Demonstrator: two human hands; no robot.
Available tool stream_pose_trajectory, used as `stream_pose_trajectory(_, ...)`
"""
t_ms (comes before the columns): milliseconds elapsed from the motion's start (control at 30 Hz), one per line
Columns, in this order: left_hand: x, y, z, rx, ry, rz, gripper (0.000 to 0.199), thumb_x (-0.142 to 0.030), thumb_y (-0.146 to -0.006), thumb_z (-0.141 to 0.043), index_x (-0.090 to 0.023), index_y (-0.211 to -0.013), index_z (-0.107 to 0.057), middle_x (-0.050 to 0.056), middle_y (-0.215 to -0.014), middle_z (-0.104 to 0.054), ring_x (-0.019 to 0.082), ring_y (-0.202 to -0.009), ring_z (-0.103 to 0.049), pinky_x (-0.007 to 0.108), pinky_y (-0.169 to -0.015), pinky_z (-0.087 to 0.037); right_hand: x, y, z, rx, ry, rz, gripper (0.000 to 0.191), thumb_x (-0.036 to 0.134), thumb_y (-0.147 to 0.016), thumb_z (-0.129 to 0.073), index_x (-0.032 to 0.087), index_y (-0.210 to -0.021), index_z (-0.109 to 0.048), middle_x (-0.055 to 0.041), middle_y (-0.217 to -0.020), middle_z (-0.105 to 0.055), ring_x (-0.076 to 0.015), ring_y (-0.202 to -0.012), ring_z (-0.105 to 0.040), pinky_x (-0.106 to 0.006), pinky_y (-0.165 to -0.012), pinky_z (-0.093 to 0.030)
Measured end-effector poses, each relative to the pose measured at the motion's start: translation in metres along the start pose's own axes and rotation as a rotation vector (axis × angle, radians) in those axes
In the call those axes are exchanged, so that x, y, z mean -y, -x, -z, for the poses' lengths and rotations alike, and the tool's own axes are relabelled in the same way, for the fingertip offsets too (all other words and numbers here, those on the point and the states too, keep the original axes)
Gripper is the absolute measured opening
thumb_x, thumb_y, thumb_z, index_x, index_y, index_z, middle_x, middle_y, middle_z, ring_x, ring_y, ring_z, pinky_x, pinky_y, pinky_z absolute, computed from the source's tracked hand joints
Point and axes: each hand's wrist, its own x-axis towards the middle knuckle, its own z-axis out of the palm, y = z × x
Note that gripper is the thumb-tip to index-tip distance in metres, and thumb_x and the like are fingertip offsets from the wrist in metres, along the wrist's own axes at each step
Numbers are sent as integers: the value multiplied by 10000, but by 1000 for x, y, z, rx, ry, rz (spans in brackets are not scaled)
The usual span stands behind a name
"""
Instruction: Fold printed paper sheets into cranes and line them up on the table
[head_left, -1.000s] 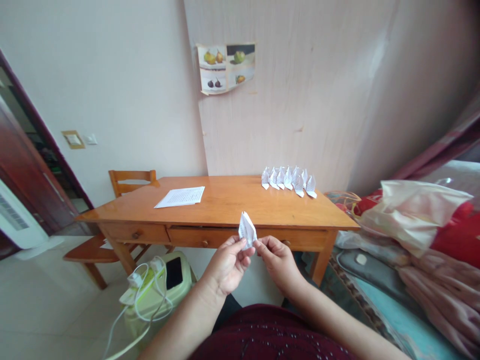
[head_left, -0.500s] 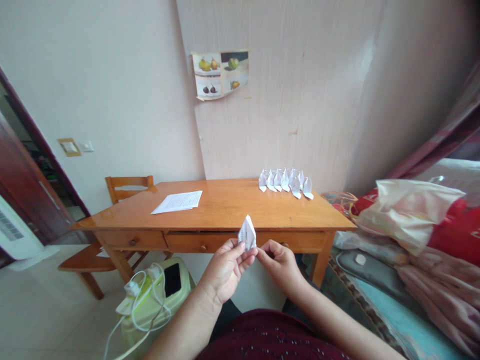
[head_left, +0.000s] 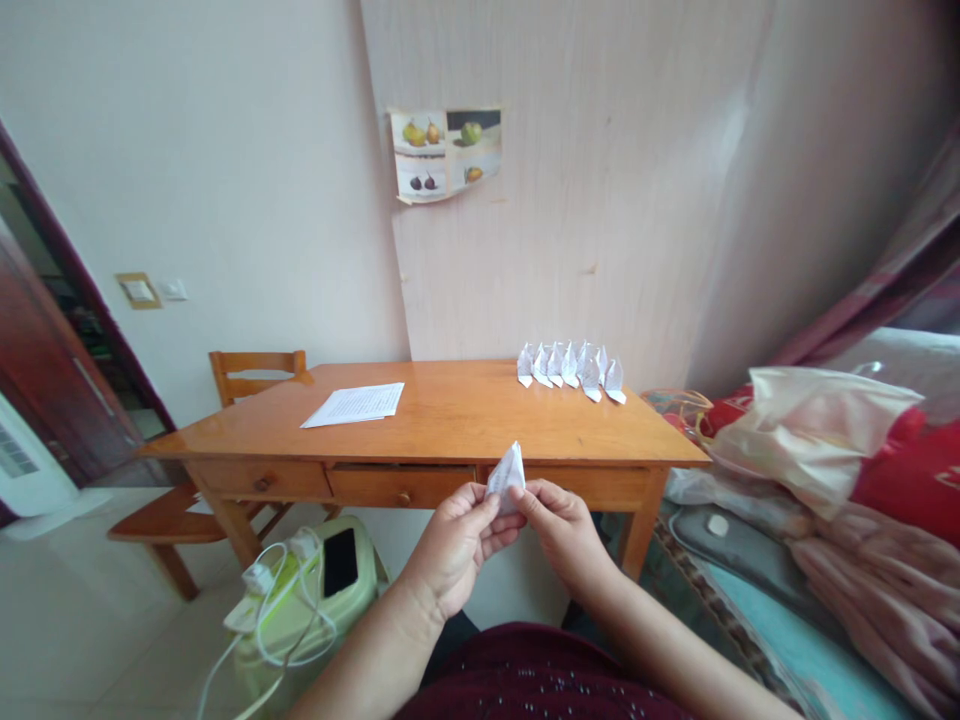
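Observation:
A small piece of folded white paper [head_left: 508, 470] with a pointed top is held up in front of the table's near edge. My left hand [head_left: 461, 540] pinches its lower left side, thumb in front and fingers behind. From the other side my right hand [head_left: 559, 525] grips its lower right edge between thumb and forefinger. The fingers hide the bottom of the paper. On the far right of the table stand several folded paper figures [head_left: 570, 365] of white printed paper, grouped close together. A stack of printed sheets [head_left: 356, 404] lies at the table's left.
The wooden table [head_left: 450, 425] has drawers in front and a chair [head_left: 259, 375] at its left. Below left, a pale green box [head_left: 356, 600] carries white cables and a black phone [head_left: 340, 562]. Bags and cloth [head_left: 817, 430] are heaped on the right.
The folded paper has tilted and shifted slightly right and down. My right hand's thumb has moved up onto the paper's front. The view has shifted slightly.

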Motion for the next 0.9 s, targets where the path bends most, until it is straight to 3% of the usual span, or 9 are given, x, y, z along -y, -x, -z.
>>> stream_pose_trajectory(267, 0, 3, -3, 2, -63, -53, 247, -347, -892, -708, -163, -991, -578, 95, -963, -745, 178, -820, -741, 267, -759, -558, -4, 3, 3, -29, -54, -34, 288, 425, -862, -728, 198, -691, -680, 17, -672, -601, -139, -671, -501, -277, -686, -405)
stream_pose_trajectory(367, 0, 4, -5, -8, -135, -109, 286, -398, -875, -718, -168, -983, -586, 74, -946, -741, 168, -787, -734, 261, -734, -555, 3, 4, 1, 13, -81, -64, 196, 411, -848, -749, 216, -839, -727, -2, -801, -680, -159, -761, -562, -294, -768, -434)
stream_pose_trajectory(467, 1, 6, -6, -13, -245, -159, 328, -447, -865, -715, -166, -998, -613, 75, -950, -742, 184, -779, -732, 291, -729, -569, 10, 4, -2, 59, -126, -106, 260, 408, -808, -789, 233, -994, -742, -30, -945, -723, -195, -870, -605, -327, -840, -452)
stream_pose_trajectory(633, 1, 8, -10, 18, -355, -206, 397, -499, -871, -688, -160, -1072, -647, 85, -927, -747, 207, -768, -729, 319, -711, -581, 12, 1, -2, 35, -188, -170, 298, 409, -762, -827, 232, -993, -765, -34, -915, -728, -209, -868, -618, -342, -831, -464)
stream_pose_trajectory(900, 0, 7, -8, 22, -359, -241, 428, -519, -889, -652, -179, -1149, -645, 86, -974, -741, 199, -737, -727, 334, -707, -589, 9, -1, -2, 5, -185, -133, 249, 414, -832, -767, 224, -992, -790, -55, -945, -731, -213, -873, -596, -337, -788, -454)
